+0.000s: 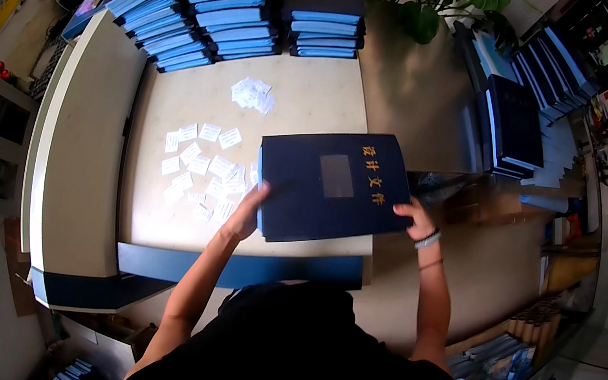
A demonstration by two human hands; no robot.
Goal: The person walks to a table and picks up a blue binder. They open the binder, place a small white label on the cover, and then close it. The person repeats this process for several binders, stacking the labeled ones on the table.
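Note:
A dark blue document binder (302, 201) with gold lettering and a clear label pocket on its cover is held up between both hands. My left hand (246, 212) grips its left edge, where light blue sides show. At its right edge my right hand (417, 219) holds on, thumb on the cover and the other fingers partly hidden. Beneath and left of the binder, many small printed paper slips (199, 165) are spread on the pale tabletop (319, 91). Farther back lies a heaped pile of similar slips (253, 94).
Tall stacks of similar binders (232, 5) and a shorter stack (326, 14) line the back. A raised partition (87, 144) bounds the left side. More binders (514, 125) stand at right, near a leafy plant (420, 20). Rolled papers (532, 333) sit low at right.

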